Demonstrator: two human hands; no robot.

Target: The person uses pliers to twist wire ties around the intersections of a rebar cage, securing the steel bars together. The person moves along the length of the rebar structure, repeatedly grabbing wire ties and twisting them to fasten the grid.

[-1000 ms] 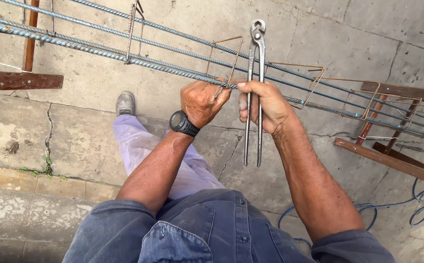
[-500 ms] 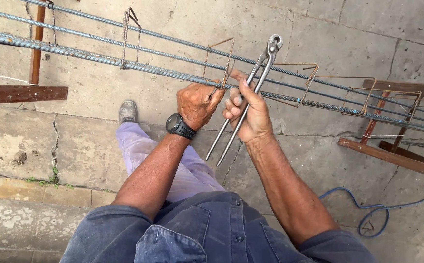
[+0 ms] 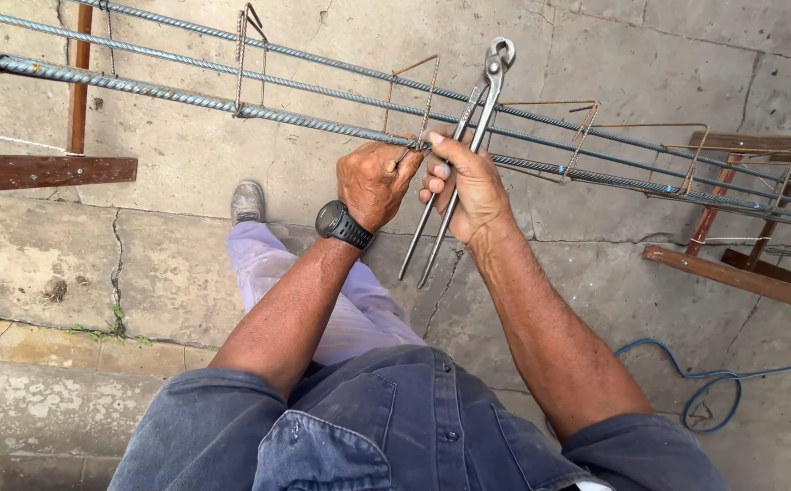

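At about 9 o'clock a brown wooden beam (image 3: 45,171) juts in from the side. Long ribbed steel bars (image 3: 168,95) run from 10 o'clock down toward 3 o'clock, and thin rusty wire loops (image 3: 248,64) wrap around them. Below, near the middle, a grey shoe (image 3: 248,201) stands on the cracked concrete floor (image 3: 68,273), with a pale purple trouser leg behind it. The left hand (image 3: 375,182), with a black watch (image 3: 343,224) on its wrist, is closed around the near bar at one wire loop, fingers pinching the wire there. Just beside it, toward 1 o'clock, the right hand (image 3: 468,182) is wrapped tight around the two long handles of metal pincers (image 3: 473,118). The pincers tilt, with their round head up past the bars near 12 o'clock and their handle ends pointing down toward 6 o'clock. The two hands almost touch. At 3 o'clock a brown wooden stand (image 3: 741,273) holds up the bars. At 4 o'clock a blue cable (image 3: 714,382) curls on the floor.
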